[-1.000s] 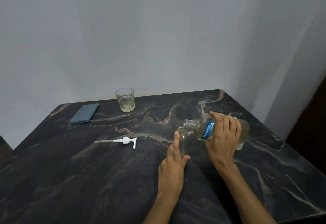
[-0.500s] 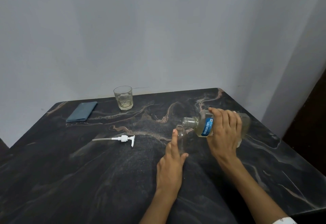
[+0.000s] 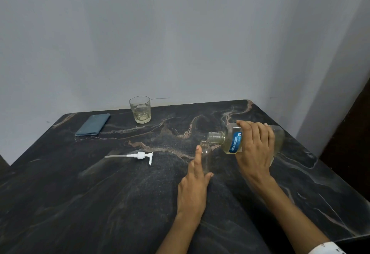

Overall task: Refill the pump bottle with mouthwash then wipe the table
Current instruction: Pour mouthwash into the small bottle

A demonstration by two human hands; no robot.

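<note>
A: Pump bottle (image 3: 205, 156)?
B: Small, clear, upright on table (image 3: 80, 203), center-right. Neck open, no cap. Looks empty or nearly so; can't tell if liquid inside.

A: Held?
B: Yes. Left hand (image 3: 193, 185) behind and beside it, grip closed round lower body: index finger straight up along left side, thumb tip peeking out at right base. Other fingers hidden.

A: Mouthwash bottle (image 3: 230, 140)?
B: Bigger, clear, pale yellowish liquid inside, blue label. Tipped nearly horizontal, uncapped mouth pointing left, just above and right of small bottle's neck. Mouths close, touching or not – can't tell. No stream visible.

A: Right hand (image 3: 255, 149)?
B: Wrapped over top of mouthwash bottle's body, fingers curled down over far side, grip clamped on it. Bottle's base end sticking out past knuckles to right. White sleeve cuff (image 3: 325, 248) at bottom-right edge.

A: Pump head (image 3: 140, 156)?
B: White, lying flat on table, left of small bottle, well apart. Dip tube stretched out to left, nozzle pointing toward viewer.

A: Farther out?
B: Glass tumbler (image 3: 140, 110) near back edge, upright, bit of pale liquid at bottom. Blue folded cloth (image 3: 93, 125) left of glass, near back-left corner, lying flat. Table dark, marble-look w/ tan veins. Plain grey-white wall (image 3: 180, 33) behind; dark strip at far right edge.
</note>
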